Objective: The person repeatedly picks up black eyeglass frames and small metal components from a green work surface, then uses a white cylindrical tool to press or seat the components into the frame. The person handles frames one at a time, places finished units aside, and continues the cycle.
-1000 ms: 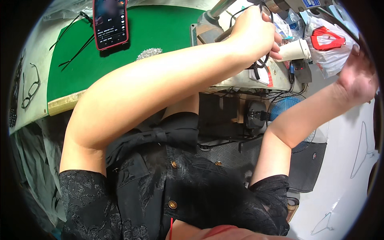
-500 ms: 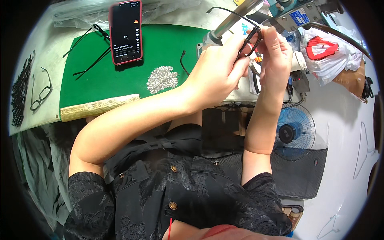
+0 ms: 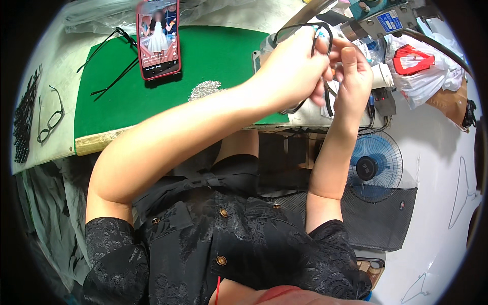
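My left hand (image 3: 300, 66) is closed on a black eyeglass frame (image 3: 306, 24), whose rim and arm curve above and beyond the fingers. Facing it, my right hand (image 3: 354, 79) has its fingers curled in against the left fingertips, its thumb raised. Whatever lies between those right fingers is hidden. A dark arm tip (image 3: 328, 104) hangs below the meeting fingers. Left of the hands, a small heap of tiny silvery pieces (image 3: 204, 89) rests on the green mat (image 3: 109, 109), partly covered by my left forearm.
A red-cased phone (image 3: 158, 46) stands at the mat's far side, beside another black eyeglass frame (image 3: 114, 76). Further left lie one more frame (image 3: 52, 119) and a stack of black frames (image 3: 24, 119). A metal machine (image 3: 381, 23) rises at the far right, near white bags (image 3: 422, 76). Below is a fan (image 3: 375, 168).
My left hand has dropped slightly and turned the eyeglass frame, so its rim now arches over the fingers. The left forearm covers more of the silvery heap. The phone's picture has changed.
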A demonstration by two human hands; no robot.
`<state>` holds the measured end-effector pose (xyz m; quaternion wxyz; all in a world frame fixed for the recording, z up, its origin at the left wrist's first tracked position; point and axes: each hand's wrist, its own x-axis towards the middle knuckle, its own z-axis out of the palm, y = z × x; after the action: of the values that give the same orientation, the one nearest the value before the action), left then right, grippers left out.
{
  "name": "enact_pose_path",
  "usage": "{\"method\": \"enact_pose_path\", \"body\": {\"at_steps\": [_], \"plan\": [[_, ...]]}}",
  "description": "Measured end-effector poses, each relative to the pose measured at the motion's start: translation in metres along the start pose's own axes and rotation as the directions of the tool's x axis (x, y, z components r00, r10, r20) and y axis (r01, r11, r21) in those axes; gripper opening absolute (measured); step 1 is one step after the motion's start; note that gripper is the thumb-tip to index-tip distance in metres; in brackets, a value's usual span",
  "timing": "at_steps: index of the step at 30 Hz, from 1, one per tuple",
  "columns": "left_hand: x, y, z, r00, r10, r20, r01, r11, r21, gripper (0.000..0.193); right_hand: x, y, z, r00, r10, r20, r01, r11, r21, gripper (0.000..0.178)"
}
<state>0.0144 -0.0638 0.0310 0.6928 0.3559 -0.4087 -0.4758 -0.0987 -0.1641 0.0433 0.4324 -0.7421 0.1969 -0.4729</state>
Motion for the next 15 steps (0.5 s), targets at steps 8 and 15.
{"method": "enact_pose_path", "body": {"at_steps": [8, 15], "plan": [[0.033, 0.007, 0.030, 0.983, -0.147, -0.110, 0.131, 0.981, -0.143, 0.005, 0.000, 0.010, -0.043, 0.969, -0.012, -0.246, 0.007, 1.000, -0.022, 0.011], [0.047, -0.008, 0.045, 0.971, -0.199, -0.135, 0.179, 0.973, -0.148, 0.015, 0.055, -0.041, -0.074, 0.804, -0.369, -0.466, 0.333, 0.929, -0.161, 0.015]]}}
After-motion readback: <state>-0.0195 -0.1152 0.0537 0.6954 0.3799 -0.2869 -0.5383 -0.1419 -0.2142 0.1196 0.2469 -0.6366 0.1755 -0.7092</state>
